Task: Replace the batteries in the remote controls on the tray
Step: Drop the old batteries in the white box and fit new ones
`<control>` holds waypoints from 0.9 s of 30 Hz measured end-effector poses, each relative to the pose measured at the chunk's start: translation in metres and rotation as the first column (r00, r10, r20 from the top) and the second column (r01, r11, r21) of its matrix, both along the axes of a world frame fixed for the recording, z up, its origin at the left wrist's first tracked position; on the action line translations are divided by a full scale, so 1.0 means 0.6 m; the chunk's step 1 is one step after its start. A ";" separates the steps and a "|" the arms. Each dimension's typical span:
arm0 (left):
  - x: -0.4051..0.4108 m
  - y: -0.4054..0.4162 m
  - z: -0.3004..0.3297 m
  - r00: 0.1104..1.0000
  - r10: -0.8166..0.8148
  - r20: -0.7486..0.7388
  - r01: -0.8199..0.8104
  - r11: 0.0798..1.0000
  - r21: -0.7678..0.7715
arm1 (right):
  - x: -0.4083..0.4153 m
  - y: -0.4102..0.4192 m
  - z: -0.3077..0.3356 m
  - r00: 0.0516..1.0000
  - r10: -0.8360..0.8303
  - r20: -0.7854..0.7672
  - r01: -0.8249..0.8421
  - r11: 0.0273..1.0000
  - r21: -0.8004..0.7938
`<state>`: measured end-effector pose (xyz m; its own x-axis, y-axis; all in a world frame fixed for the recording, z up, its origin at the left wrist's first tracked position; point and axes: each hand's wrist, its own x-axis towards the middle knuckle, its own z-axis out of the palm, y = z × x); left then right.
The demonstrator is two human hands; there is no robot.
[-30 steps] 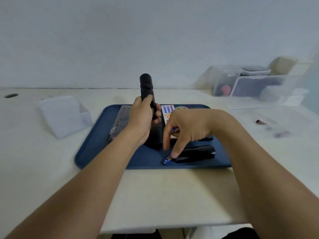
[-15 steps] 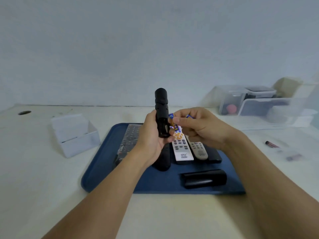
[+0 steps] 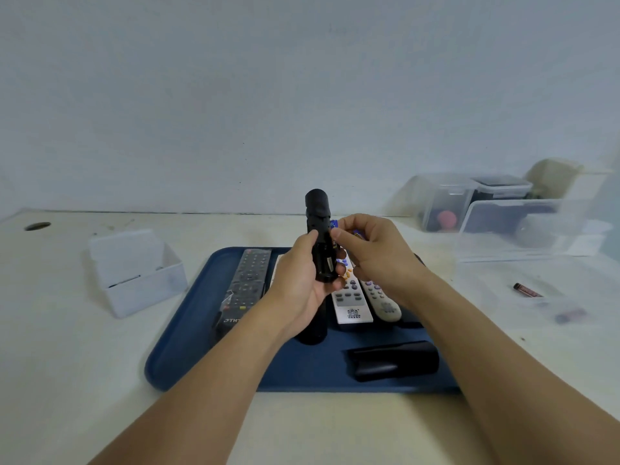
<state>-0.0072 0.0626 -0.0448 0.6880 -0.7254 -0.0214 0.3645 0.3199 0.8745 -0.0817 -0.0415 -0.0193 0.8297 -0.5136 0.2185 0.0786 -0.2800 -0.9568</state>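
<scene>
My left hand (image 3: 299, 290) grips a black remote (image 3: 319, 229) upright over the blue tray (image 3: 181, 347), its open battery bay facing me. My right hand (image 3: 372, 253) pinches blue batteries (image 3: 334, 224) right beside the bay's upper end. On the tray lie a black remote in plastic wrap (image 3: 246, 286), a white remote (image 3: 350, 300), a grey remote (image 3: 382, 302) and, near the front, a black battery cover (image 3: 392, 360). Another dark remote at the tray's right is mostly hidden behind my right arm.
An open white plastic box (image 3: 134, 273) stands left of the tray. Clear storage containers (image 3: 496, 213) crowd the back right. A dark red battery (image 3: 526, 290) and another small battery (image 3: 570, 313) lie on the table at the right.
My right hand picked the blue battery up from the tray's front and brought it up to the remote's battery bay. The camera view shifted lower on the scene.
</scene>
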 end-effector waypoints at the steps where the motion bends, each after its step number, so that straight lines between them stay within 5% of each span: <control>1: 0.001 0.001 0.000 1.000 -0.007 -0.009 0.007 1.000 -0.003 | 0.002 0.001 -0.001 0.999 -0.026 0.021 0.027 0.999 -0.033; 9: 0.004 0.007 0.010 0.999 -0.033 -0.007 0.033 0.999 -0.020 | -0.005 0.012 0.002 0.982 -0.082 0.169 0.086 0.996 -0.017; 14: 0.007 0.003 0.004 0.999 -0.030 -0.022 0.030 1.000 -0.005 | 0.009 0.010 -0.011 0.974 -0.140 0.176 0.178 0.958 -0.226; 27: 0.008 0.006 0.004 1.000 0.004 0.002 -0.004 0.999 0.037 | 0.008 0.021 -0.020 0.980 -0.073 0.186 0.125 0.951 -0.283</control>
<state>-0.0023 0.0664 -0.0421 0.6911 -0.7212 -0.0475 0.3619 0.2884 0.8865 -0.0768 -0.0289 -0.0311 0.7146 -0.4836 0.5055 0.1918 -0.5595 -0.8063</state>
